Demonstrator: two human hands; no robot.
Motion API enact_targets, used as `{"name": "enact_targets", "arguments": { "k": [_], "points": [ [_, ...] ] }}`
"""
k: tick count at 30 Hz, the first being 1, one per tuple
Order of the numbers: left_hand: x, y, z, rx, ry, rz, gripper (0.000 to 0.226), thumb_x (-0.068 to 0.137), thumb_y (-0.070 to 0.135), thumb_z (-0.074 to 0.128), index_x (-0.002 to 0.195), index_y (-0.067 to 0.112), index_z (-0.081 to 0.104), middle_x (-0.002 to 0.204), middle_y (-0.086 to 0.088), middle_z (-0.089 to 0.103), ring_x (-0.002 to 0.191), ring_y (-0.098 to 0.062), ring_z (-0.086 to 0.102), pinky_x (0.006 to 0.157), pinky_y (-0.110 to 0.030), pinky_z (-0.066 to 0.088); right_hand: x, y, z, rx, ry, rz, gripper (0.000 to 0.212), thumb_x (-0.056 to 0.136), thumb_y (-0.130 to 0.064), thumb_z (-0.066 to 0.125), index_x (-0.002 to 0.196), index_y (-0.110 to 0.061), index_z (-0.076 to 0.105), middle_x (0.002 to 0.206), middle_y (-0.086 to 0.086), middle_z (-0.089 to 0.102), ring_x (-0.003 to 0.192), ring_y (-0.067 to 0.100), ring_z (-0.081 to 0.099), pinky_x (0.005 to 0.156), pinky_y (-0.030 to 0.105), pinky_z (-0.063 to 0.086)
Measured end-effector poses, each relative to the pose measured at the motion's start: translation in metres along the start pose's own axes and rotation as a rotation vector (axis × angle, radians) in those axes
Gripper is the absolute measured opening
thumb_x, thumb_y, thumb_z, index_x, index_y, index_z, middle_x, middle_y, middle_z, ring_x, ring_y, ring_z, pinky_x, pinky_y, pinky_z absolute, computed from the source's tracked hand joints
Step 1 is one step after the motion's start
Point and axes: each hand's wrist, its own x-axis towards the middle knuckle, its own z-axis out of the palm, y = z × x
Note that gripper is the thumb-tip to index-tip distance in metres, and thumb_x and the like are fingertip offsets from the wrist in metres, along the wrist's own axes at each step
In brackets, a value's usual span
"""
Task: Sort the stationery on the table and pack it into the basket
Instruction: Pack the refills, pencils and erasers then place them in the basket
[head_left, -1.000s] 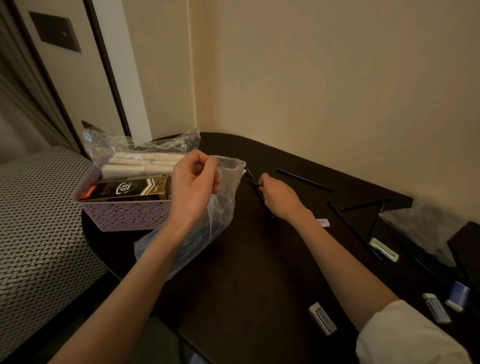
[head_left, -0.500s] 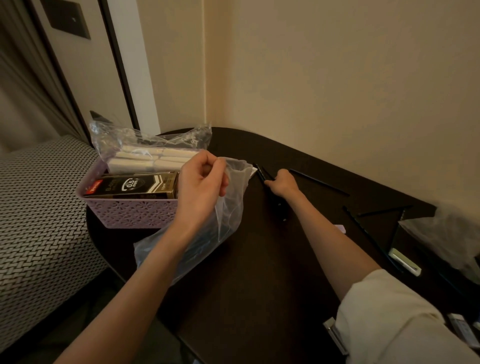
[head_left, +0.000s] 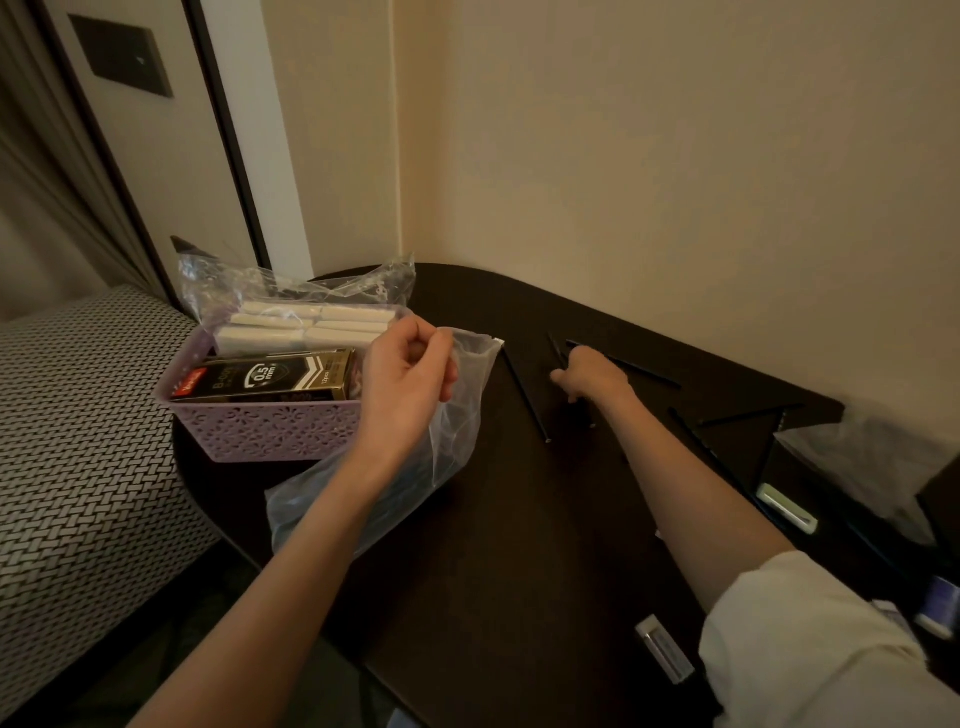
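A lilac basket (head_left: 270, 434) stands at the table's left end. It holds a black and gold pen box (head_left: 265, 382) and a clear bag of white sticks (head_left: 306, 325). My left hand (head_left: 410, 379) pinches the mouth of a clear plastic bag (head_left: 452, 447) beside the basket. My right hand (head_left: 592, 376) reaches across the dark table (head_left: 519, 545); its fingers curl around a black pen (head_left: 579, 415) lying there. A second loose black pen (head_left: 524, 395) lies between the bag and that hand. More black pens (head_left: 644, 371) lie near the wall.
White erasers lie on the table at the right (head_left: 787, 506) and near the front edge (head_left: 665, 647). A crumpled clear bag (head_left: 872, 457) sits at the far right. The wall is close behind the table. A woven patterned seat (head_left: 78, 441) is on the left.
My right hand has slid farther across the table towards the wall, over the black pens. My left hand keeps its pinch on the bag.
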Motion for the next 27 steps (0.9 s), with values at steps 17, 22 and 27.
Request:
{"name": "enact_targets", "arguments": {
  "k": [17, 22, 27],
  "points": [
    [-0.001, 0.003, -0.004, 0.022, -0.007, 0.019, 0.02, 0.098, 0.008, 0.05, 0.087, -0.006, 0.058, 0.064, -0.002, 0.056, 0.054, -0.006, 0.052, 0.052, -0.017, 0.045, -0.011, -0.024, 0.019, 0.193, 0.022, -0.188, 0.027, 0.1, -0.026, 0.048, 0.116, -0.005, 0.053, 0.091, 0.004, 0.053, 0.081, 0.016, 0.053, 0.07, 0.03, 0.042],
    [0.0, 0.003, -0.004, 0.026, -0.019, 0.015, 0.019, 0.098, 0.009, 0.05, 0.086, -0.005, 0.058, 0.064, -0.003, 0.056, 0.054, -0.008, 0.052, 0.053, -0.018, 0.045, -0.019, -0.02, 0.023, -0.07, -0.051, -0.183, 0.025, 0.095, -0.025, 0.056, 0.115, -0.009, 0.054, 0.091, 0.003, 0.053, 0.086, 0.018, 0.057, 0.073, 0.03, 0.047],
    [0.0, 0.007, 0.003, 0.023, -0.08, 0.001, 0.02, 0.098, 0.008, 0.049, 0.081, 0.002, 0.056, 0.063, -0.003, 0.056, 0.054, -0.012, 0.053, 0.053, -0.023, 0.047, -0.032, 0.0, -0.001, 0.127, -0.083, -0.083, 0.016, 0.097, -0.024, 0.052, 0.103, -0.009, 0.052, 0.091, 0.008, 0.055, 0.078, 0.019, 0.055, 0.07, 0.03, 0.045]
  ]
}}
